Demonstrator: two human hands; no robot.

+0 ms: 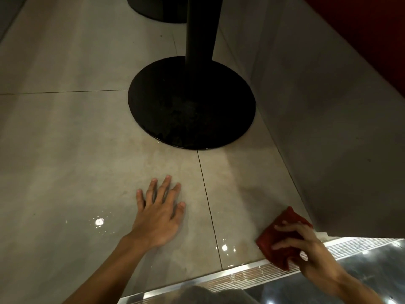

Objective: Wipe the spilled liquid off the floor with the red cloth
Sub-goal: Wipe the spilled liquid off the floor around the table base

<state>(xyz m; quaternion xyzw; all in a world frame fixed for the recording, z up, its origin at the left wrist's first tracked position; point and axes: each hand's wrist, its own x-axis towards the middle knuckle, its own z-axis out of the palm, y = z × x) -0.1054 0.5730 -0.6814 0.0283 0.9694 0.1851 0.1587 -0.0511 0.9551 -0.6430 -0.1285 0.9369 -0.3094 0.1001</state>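
Down on the grey tiled floor (65, 139), close to the wall, the right hand (306, 244) grips the bunched red cloth (282, 235), which partly overlaps a ribbed metal edging strip (230, 277). The left hand (157, 213) lies flat, fingers spread wide (holding nothing). A wet-looking glint (225, 247) shows between the hands. A round black pedestal base (191, 102) stands beyond.

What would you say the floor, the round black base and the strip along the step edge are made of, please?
Floor: glossy grey tile, likely ceramic or stone; grout lines, mirrored lights. Round black base: probably painted metal, smooth, slight sheen. Strip: bright ribbed metal, perhaps aluminium.
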